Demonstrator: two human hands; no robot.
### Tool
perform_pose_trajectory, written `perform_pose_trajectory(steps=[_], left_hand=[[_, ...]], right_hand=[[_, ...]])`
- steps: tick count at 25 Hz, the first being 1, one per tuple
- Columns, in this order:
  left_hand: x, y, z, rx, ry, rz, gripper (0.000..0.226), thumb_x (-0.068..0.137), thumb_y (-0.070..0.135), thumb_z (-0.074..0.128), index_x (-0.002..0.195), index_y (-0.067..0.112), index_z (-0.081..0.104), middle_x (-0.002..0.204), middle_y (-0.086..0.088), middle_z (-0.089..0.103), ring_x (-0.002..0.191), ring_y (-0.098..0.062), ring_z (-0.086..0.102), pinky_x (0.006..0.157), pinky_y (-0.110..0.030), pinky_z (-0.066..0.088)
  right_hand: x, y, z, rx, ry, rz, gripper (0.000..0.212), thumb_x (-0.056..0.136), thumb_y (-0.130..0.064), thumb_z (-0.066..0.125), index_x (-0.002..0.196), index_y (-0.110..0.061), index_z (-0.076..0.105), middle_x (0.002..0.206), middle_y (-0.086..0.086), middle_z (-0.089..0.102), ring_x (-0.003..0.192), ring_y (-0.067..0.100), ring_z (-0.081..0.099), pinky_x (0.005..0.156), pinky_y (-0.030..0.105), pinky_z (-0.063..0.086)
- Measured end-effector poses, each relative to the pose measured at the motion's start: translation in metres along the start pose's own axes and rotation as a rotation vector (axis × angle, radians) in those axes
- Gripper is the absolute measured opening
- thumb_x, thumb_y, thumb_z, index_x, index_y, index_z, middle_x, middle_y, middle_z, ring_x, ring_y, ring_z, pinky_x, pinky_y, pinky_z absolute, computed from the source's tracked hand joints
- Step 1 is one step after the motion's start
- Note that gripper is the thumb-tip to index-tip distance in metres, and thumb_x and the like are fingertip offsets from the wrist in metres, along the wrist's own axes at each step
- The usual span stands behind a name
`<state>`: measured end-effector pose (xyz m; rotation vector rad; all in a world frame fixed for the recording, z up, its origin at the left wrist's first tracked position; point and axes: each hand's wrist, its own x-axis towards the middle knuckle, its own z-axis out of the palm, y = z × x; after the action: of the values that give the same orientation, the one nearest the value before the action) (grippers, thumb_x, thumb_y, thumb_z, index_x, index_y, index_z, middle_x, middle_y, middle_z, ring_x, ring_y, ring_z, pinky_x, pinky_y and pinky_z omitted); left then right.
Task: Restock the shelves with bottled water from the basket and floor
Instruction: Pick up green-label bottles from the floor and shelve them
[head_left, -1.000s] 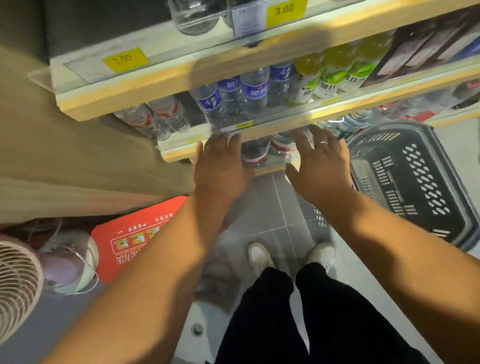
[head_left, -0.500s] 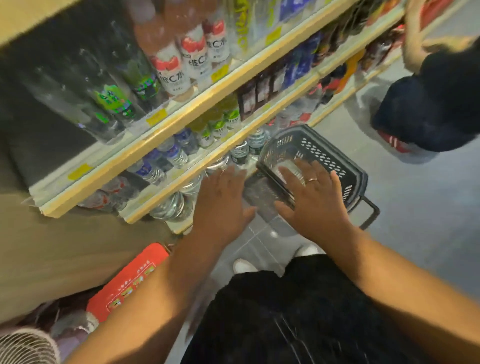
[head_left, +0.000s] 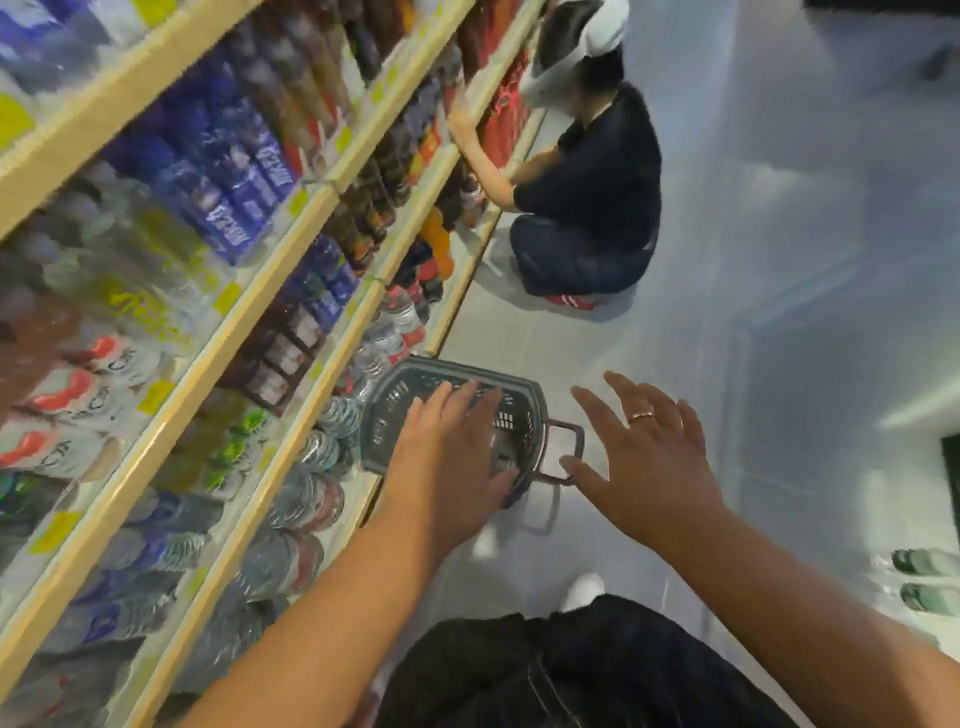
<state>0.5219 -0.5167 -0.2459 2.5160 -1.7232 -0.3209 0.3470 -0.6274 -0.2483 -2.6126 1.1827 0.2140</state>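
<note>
The whole picture is smeared by motion, so almost no writing can be read. On the upper shelves, the bottles with white and red labels (head_left: 78, 395) show a large letter "C" and nothing more that I can make out. The blue labels (head_left: 234, 197) above them carry white letters, too blurred to read. The yellow price tags (head_left: 156, 396) along the shelf edges are blank smudges.

The water bottles (head_left: 306, 493) are clear, with red bands, and they fill the lowest shelf (head_left: 452, 317) up to its front edge. The dark basket (head_left: 410, 389) stands on the floor (head_left: 727, 312) just beside that edge, its handle (head_left: 569, 452) pointing away from the shelf.

The left hand (head_left: 452, 457) is over the basket, palm down, fingers straight and a little spread, holding nothing. It hides most of the inside, so I cannot tell if bottles are there or if the hand touches the basket. The right hand (head_left: 649, 457), with a ring (head_left: 642, 414), hangs over the floor beside the handle, fingers spread wide, holding nothing.

Farther along the shelf a second person (head_left: 582, 197) squats with one hand on a shelf edge. At the right edge of the floor lie two pale things with green ends (head_left: 924, 564), cut off and hard to identify.
</note>
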Motion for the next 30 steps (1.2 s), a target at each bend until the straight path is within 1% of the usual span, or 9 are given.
perform_pose_trajectory(steps=[5,9,11,14,17,19,21,24,30], left_hand=[[0.057,0.084,-0.005,-0.024,-0.019,0.246,0.080,0.080,0.052,0.066,0.148,0.022,0.035,0.141,0.002,0.050,0.132,-0.022,0.044,0.113,-0.041,0.035],[0.089,0.136,0.003,0.108,-0.050,0.487,0.079,0.088,0.062,0.050,0.152,0.023,0.027,0.147,0.003,0.044,0.134,-0.019,0.042,0.115,-0.036,0.033],[0.101,0.163,0.004,0.197,-0.048,0.626,0.076,0.083,0.061,0.051,0.145,0.018,0.040,0.138,-0.002,0.055,0.126,-0.023,0.053,0.108,-0.040,0.041],[0.117,0.198,0.010,0.155,-0.094,0.817,0.077,0.074,0.055,0.071,0.137,0.016,0.050,0.129,-0.006,0.062,0.118,-0.028,0.060,0.104,-0.045,0.043],[0.123,0.233,0.010,0.152,-0.102,1.035,0.076,0.075,0.055,0.068,0.137,0.015,0.051,0.129,-0.007,0.062,0.118,-0.029,0.060,0.104,-0.046,0.043],[0.122,0.255,0.010,0.179,-0.114,1.158,0.074,0.073,0.057,0.063,0.134,0.015,0.053,0.126,-0.007,0.064,0.114,-0.028,0.062,0.101,-0.044,0.046],[0.117,0.276,0.015,0.175,-0.172,1.286,0.074,0.078,0.056,0.060,0.139,0.016,0.049,0.133,-0.007,0.060,0.122,-0.028,0.056,0.107,-0.042,0.040],[0.101,0.301,0.031,0.195,-0.274,1.439,0.075,0.088,0.056,0.053,0.150,0.021,0.029,0.150,-0.002,0.041,0.139,-0.023,0.036,0.118,-0.038,0.021],[0.049,0.359,0.069,0.262,-0.360,1.589,0.075,0.090,0.056,0.049,0.152,0.024,0.020,0.152,0.002,0.034,0.141,-0.022,0.031,0.119,-0.036,0.019]], right_hand=[[-0.028,0.087,-0.016,0.058,0.008,0.272,0.072,0.091,-0.069,0.030,0.152,-0.043,0.002,0.164,-0.005,0.001,0.151,0.027,0.006,0.120,0.051,0.005],[-0.061,0.129,-0.022,0.112,0.031,0.512,0.072,0.092,-0.068,0.032,0.152,-0.042,0.002,0.164,-0.005,0.003,0.150,0.027,0.008,0.120,0.051,0.009],[-0.077,0.142,-0.024,0.144,0.039,0.645,0.071,0.092,-0.066,0.034,0.152,-0.041,0.003,0.163,-0.005,0.004,0.150,0.027,0.008,0.119,0.050,0.006],[-0.101,0.149,-0.022,0.208,0.092,0.834,0.070,0.092,-0.064,0.038,0.151,-0.041,0.009,0.163,-0.004,0.008,0.149,0.027,0.011,0.120,0.052,0.005],[-0.125,0.143,-0.017,0.214,0.176,1.027,0.069,0.089,-0.065,0.038,0.151,-0.039,0.020,0.161,-0.001,0.020,0.146,0.029,0.022,0.119,0.055,0.012],[-0.141,0.138,-0.012,0.260,0.154,1.144,0.069,0.091,-0.065,0.035,0.152,-0.040,0.013,0.163,-0.003,0.014,0.148,0.027,0.015,0.119,0.052,0.007],[-0.160,0.132,-0.005,0.317,0.134,1.251,0.070,0.092,-0.065,0.034,0.152,-0.041,0.007,0.163,-0.004,0.008,0.149,0.026,0.009,0.119,0.049,0.004],[-0.189,0.117,0.011,0.390,0.144,1.376,0.070,0.093,-0.063,0.035,0.152,-0.040,0.006,0.163,-0.004,0.006,0.148,0.026,0.010,0.119,0.049,0.006],[-0.258,0.116,0.049,0.497,0.136,1.552,0.071,0.091,-0.059,0.044,0.151,-0.038,0.013,0.162,-0.001,0.012,0.144,0.027,0.022,0.118,0.050,0.015]])
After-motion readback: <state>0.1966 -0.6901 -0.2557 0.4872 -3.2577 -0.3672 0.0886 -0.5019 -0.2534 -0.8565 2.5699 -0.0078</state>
